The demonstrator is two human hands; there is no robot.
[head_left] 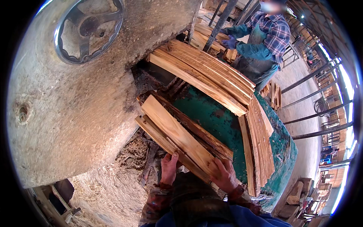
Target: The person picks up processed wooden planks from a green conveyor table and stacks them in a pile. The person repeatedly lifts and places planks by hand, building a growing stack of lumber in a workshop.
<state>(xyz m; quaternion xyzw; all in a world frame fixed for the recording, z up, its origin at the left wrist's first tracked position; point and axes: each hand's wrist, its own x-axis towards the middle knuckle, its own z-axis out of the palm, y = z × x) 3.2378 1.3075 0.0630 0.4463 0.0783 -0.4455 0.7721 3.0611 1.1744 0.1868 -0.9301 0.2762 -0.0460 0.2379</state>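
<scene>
Several loose wooden boards (180, 134) lie slanting across the near left part of a green metal table (211, 106). On their near edge rests my left hand (169, 169), thumb up on the wood and the other fingers wrapped out of sight beneath. My right hand (225, 175) grips the near right end of the same boards, its fingers curled over the top one. A pale wide board is uppermost, with narrower pieces below it. Just beyond lies a dark, rough-edged board (206, 136), possibly part of the same bundle.
A row of boards (200, 72) stands across the table's far side, and another stack (261, 145) along its right. At left is a big dusty machine housing (75, 102) with a handwheel (89, 28). Beyond the table a co-worker (261, 41) in gloves handles wood. Sawdust (113, 193) covers the lower left.
</scene>
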